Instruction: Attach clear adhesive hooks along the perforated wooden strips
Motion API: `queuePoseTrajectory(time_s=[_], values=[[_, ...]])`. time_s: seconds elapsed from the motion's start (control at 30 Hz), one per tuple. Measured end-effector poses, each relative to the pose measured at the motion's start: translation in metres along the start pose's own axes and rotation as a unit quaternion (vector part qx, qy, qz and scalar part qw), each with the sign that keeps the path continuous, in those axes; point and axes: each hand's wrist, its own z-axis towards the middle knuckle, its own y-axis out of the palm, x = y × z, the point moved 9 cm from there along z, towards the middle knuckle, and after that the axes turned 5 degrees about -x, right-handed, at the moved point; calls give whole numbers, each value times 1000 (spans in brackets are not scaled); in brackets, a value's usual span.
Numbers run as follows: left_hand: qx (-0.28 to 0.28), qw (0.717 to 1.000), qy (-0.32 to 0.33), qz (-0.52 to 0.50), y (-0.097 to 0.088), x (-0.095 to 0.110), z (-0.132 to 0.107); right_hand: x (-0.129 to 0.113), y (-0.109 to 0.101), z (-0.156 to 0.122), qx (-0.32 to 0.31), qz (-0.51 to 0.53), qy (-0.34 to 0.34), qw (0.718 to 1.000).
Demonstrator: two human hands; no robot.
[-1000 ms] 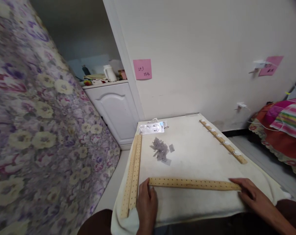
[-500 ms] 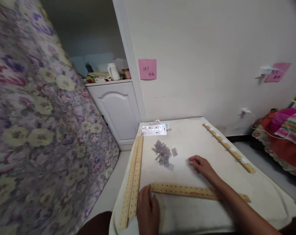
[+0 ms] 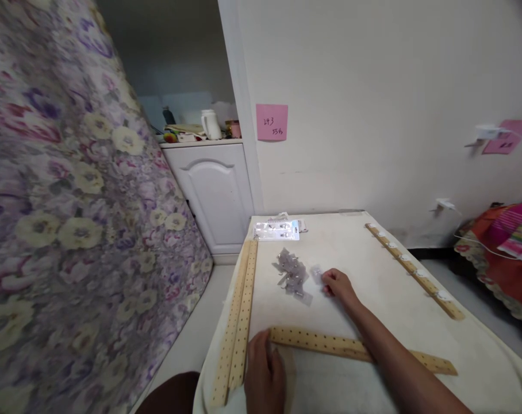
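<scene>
My left hand (image 3: 264, 371) is at the near left of the table, its fingers curled over the left end of a wooden strip with rows of holes (image 3: 317, 340). Thumb and fingertips of my right hand (image 3: 338, 287) are pinched at the edge of a small clear plastic packet (image 3: 316, 272); its contents are too blurred to make out. Just left of it lies a pile of similar small packets (image 3: 292, 272), with shiny bits inside. My right forearm passes over the wooden strip and hides part of it.
Two more perforated strips (image 3: 239, 316) lie along the table's left edge. On the right, another wooden strip (image 3: 416, 272) carries several white round pieces. Clear blister packaging (image 3: 276, 230) lies at the back. A flowered curtain (image 3: 92, 230) hangs to the left.
My right hand has moved left and closed at the single loose packet beside the pile. My left hand stays at the strip's end. The view has shifted slightly.
</scene>
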Motion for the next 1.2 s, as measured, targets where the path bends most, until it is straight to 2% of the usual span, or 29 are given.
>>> queuePoseTrajectory(time_s=[0.13, 0.23, 0.37, 0.43, 0.53, 0.63, 0.73, 0.83, 0.9, 1.0, 1.07, 1.13, 1.2], values=[[-6, 999, -22, -38, -4, 6, 1, -8, 9, -43, -49, 65, -17, 997], [-13, 994, -56, -89, -8, 7, 1, -24, 26, -84, -95, 115, -71, 986], [-44, 974, -89, -202, -13, 19, -3, -41, 47, -131, -108, 17, -151, 982], [-73, 950, -128, -274, -10, 27, -9, -53, 55, -149, -111, -36, -235, 965], [-110, 891, -186, -400, 0, 39, -18, -64, 64, -169, -117, -76, -348, 927], [-128, 851, -226, -457, 9, 44, -23, -63, 69, -176, -118, -96, -387, 909], [-131, 829, -249, -483, 16, 38, -25, -61, 73, -178, -122, -117, -388, 906], [-121, 834, -249, -478, 17, 31, -24, -57, 71, -177, -136, -144, -377, 905], [-120, 844, -248, -460, 16, 25, -24, -51, 57, -172, -116, -172, -358, 910], [-117, 856, -242, -441, 13, 18, -23, -34, 19, -158, -55, -241, -301, 921], [-111, 861, -240, -434, 11, 12, -23, -20, -2, -150, -43, -297, -253, 920], [-104, 864, -241, -430, 11, 5, -23, -9, -16, -146, -41, -332, -214, 918], [-95, 864, -240, -432, 10, -1, -22, -2, -21, -146, -50, -347, -192, 917]])
